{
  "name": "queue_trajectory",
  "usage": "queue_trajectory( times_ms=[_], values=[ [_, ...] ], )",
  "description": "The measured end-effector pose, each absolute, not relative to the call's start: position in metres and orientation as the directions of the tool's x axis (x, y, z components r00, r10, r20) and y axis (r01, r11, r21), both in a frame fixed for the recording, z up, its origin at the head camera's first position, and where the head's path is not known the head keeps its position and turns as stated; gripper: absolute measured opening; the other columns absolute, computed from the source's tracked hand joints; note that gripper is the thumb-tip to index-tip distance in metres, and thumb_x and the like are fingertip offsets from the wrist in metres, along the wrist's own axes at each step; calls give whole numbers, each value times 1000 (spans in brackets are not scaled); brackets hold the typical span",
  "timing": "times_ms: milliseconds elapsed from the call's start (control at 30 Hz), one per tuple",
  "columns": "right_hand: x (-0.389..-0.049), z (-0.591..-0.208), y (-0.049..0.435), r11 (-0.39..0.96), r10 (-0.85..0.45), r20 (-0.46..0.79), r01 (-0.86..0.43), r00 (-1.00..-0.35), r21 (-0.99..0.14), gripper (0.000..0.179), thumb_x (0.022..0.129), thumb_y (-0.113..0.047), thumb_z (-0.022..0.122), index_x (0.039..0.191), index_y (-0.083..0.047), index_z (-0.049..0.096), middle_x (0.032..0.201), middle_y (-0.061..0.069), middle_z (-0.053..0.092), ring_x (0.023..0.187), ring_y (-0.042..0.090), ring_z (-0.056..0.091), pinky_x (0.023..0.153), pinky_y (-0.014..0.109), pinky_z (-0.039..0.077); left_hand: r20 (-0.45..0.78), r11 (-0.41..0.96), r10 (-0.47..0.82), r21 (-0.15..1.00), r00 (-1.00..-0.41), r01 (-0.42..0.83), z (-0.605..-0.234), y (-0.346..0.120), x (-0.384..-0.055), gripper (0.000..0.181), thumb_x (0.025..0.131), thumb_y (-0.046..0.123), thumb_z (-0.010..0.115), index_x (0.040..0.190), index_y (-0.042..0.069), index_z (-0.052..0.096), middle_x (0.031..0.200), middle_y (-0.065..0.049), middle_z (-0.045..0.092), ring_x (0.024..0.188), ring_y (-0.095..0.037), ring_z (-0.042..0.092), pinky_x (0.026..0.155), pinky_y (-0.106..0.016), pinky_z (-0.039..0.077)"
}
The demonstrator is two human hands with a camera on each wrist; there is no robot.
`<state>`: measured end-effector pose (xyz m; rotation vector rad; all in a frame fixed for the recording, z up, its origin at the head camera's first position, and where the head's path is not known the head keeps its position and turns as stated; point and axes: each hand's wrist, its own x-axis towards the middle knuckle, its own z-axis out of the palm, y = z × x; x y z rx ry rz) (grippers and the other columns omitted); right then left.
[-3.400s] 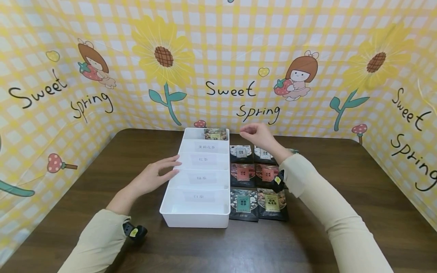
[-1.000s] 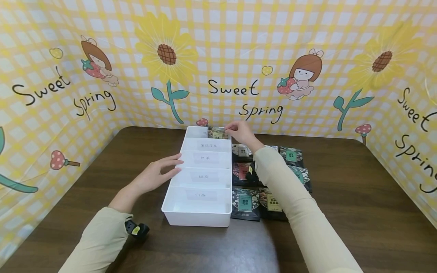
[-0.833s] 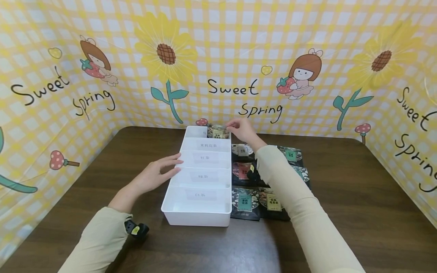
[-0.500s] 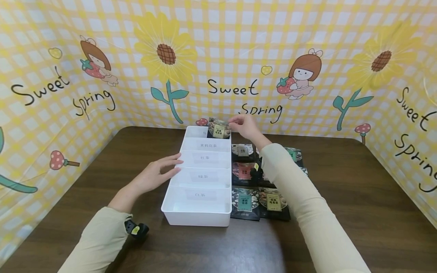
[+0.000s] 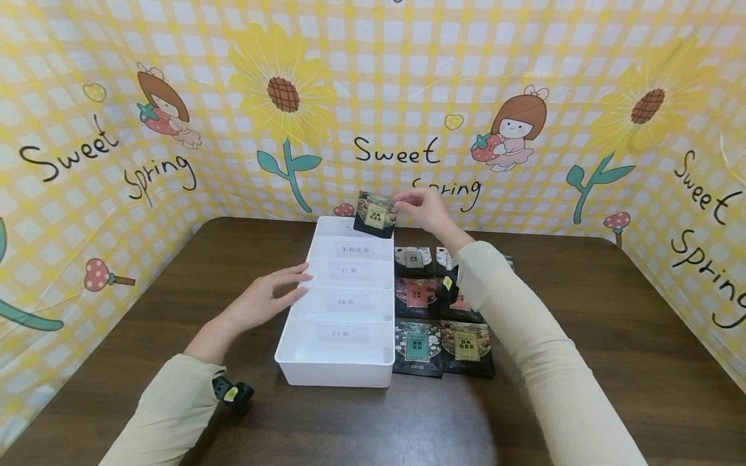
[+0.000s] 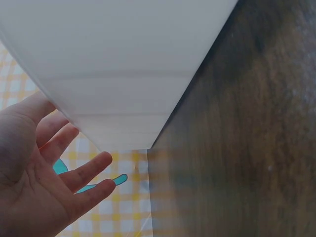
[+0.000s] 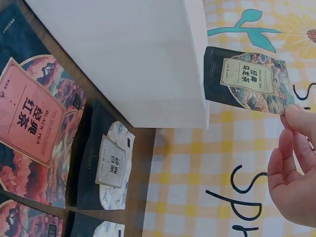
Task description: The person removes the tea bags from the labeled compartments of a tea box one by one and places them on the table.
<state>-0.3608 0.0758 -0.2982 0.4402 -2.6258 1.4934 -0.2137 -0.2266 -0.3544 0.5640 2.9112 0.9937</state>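
My right hand [image 5: 430,212] pinches an oolong tea sachet [image 5: 375,215] by its upper right corner. The black sachet with a pale yellow label hangs over the far compartment of a long white divided box [image 5: 332,375], its lower edge close to the rim. In the right wrist view, the sachet [image 7: 249,81] is held between thumb and fingers, its other end overlapping the box's far edge. My left hand [image 5: 262,301] touches the box's left rim with loosely spread fingers; in the left wrist view, several fingers of that hand [image 6: 44,163] extend free beside the wall.
Right of the box, tea sachets lie in rows on the brown table [image 5: 233,421]: white tea [image 5: 414,259], black tea [image 5: 416,296], jasmine [image 5: 417,348] and another oolong [image 5: 466,348]. My right sleeve covers others. Paper labels mark the box's compartments. A checked cloth [image 5: 373,77] hangs behind.
My right hand has come to the far compartment, taken hold of the oolong sachet there and lifted it up, slightly to the right. My left hand has stayed at the rim.
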Motion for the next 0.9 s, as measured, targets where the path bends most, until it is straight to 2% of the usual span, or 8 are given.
queue_trajectory(
  times_ms=[400,533,900],
  values=[
    [-354,-283,88,471,-219,221,-301,-950,-829,22,90,-21,63,108,-10,70,120,6,66,105,19,62,90,34,51,108,731,348,590,-931,342,-355,-227,-214,39,95,27,53,127,5,56,148,-15,38,137,-39,34,108,-58,31],
    [-349,-278,93,473,-226,201,-287,-953,-833,23,90,-23,63,109,-13,70,120,5,66,106,18,61,92,34,50,117,733,348,585,-930,348,-356,-227,-214,39,95,27,53,127,5,57,148,-15,39,136,-39,34,108,-57,32],
    [-334,-269,110,471,-241,227,-318,-944,-823,26,90,-19,62,112,-8,68,125,9,63,108,22,62,91,35,51,107,733,348,589,-931,341,-355,-227,-214,39,95,28,53,127,6,56,148,-15,38,137,-40,33,108,-58,31]
  ],
)
